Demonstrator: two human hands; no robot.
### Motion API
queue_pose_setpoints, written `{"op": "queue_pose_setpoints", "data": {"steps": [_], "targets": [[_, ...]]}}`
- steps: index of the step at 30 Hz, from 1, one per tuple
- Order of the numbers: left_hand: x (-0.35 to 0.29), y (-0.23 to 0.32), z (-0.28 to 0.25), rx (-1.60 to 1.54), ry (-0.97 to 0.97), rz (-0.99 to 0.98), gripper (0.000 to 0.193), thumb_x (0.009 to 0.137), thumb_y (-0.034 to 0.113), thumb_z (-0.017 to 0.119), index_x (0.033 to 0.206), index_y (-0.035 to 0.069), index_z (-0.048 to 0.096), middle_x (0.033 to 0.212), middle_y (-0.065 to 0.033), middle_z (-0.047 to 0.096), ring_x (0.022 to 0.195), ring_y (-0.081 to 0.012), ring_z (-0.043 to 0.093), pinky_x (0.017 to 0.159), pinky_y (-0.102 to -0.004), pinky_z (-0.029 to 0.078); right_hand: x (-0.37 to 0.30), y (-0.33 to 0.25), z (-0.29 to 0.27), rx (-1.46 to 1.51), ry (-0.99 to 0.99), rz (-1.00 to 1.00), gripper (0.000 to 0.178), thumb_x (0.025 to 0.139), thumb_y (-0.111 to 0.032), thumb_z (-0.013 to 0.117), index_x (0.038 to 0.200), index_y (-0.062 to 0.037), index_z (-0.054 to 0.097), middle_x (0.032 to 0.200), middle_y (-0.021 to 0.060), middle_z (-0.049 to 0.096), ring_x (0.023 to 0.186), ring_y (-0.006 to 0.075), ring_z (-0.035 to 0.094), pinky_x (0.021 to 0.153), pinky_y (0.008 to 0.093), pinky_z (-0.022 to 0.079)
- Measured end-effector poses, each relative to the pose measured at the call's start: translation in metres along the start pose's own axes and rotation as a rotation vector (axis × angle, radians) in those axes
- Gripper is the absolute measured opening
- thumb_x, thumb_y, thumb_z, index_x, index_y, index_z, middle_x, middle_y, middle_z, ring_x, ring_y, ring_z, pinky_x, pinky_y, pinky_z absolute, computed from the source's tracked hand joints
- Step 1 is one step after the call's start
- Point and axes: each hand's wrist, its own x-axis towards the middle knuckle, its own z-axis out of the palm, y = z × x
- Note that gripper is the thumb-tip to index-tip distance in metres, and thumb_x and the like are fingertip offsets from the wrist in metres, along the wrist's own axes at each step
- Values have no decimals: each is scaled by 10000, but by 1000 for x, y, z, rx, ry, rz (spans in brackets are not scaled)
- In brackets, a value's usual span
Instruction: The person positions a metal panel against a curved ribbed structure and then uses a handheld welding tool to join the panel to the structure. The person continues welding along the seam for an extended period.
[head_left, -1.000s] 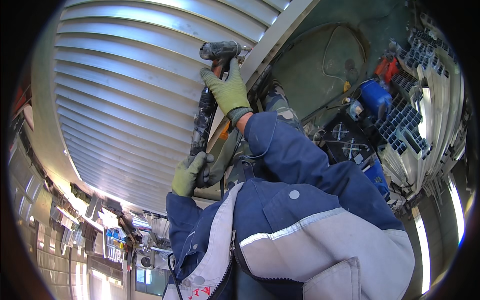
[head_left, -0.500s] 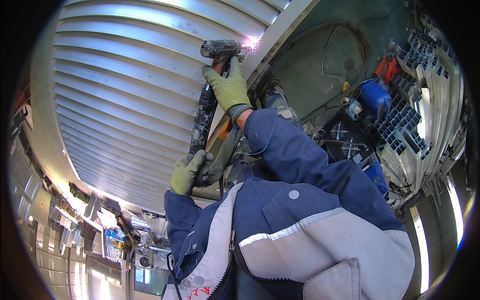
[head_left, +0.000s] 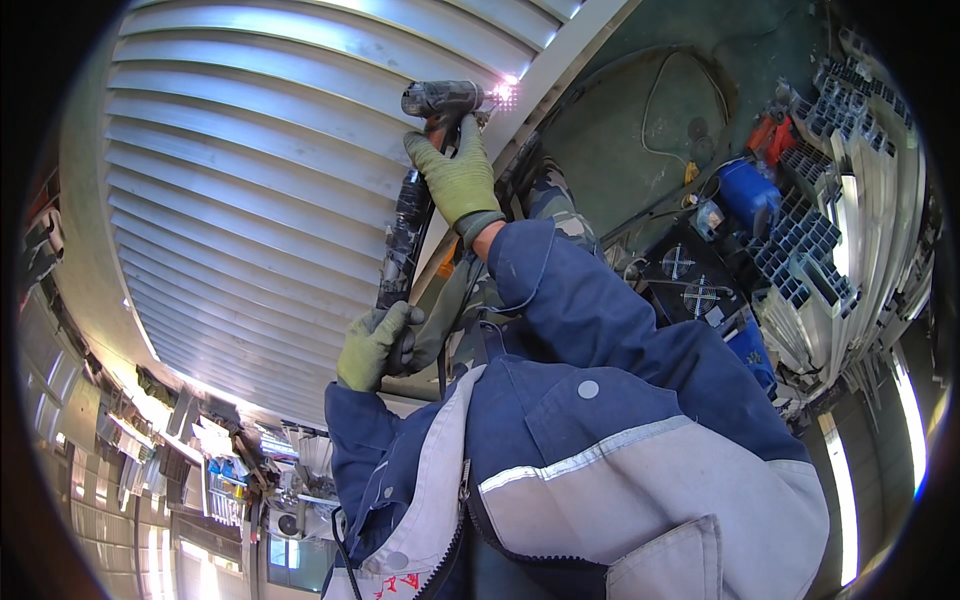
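Note:
A welding torch (head_left: 405, 225) with a dark, taped body lies across the front of a slatted metal panel (head_left: 250, 190). My right hand (head_left: 462, 172), in a yellow-green glove, is closed around the torch near its head. Lower down, my left hand (head_left: 368, 345), gloved alike, grips the rear end of the torch, where a sleeved cable leads away. At the torch tip a bright pinkish glow shows where a slat meets the panel's side frame (head_left: 560, 75). The glare hides the exact contact point.
To the right stand a blue jug (head_left: 750, 195), a black box with two fan grilles (head_left: 690, 280) and stacked metal profiles (head_left: 840, 260). A pale cable (head_left: 650, 100) curls over the green floor. Cluttered shelving (head_left: 220, 450) stands at the lower left.
The glow at the torch tip has changed shape slightly. My left hand and sleeve have shifted a little to the left; my right hand holds nearly the same place.

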Motion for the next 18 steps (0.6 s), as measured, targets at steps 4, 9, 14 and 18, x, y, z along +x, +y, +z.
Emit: {"op": "queue_pose_setpoints", "data": {"steps": [4,9,14,18], "targets": [[-1,-2,-2,9,5,7,432,1079,447,727,1144,20,758,709,-11,594,554,-100,549,499,-289,445,-1,5,3,0,20,-5,1054,918,-529,845,1675,30,370,1568,348,572,1494,484,536,1222,467,432],[-3,-3,-5,28,3,3,428,1082,442,717,1145,20,758,707,-10,596,553,-96,551,499,-286,452,-7,0,3,-10,6,4,1064,918,-535,846,1671,46,367,1565,355,569,1493,484,536,1217,466,436],[-5,-8,-8,44,17,-5,420,1081,433,715,1145,21,759,708,-13,601,553,-94,555,500,-284,459,-14,-2,5,1,7,26,1080,916,-546,848,1668,59,363,1575,353,557,1484,481,544,1215,462,441],[-7,-10,-10,57,16,-1,417,1079,429,716,1147,20,756,713,-12,601,554,-94,554,503,-283,464,-15,5,9,-16,15,13,1104,916,-560,844,1671,76,348,1585,359,546,1496,479,533,1222,459,437]]}}
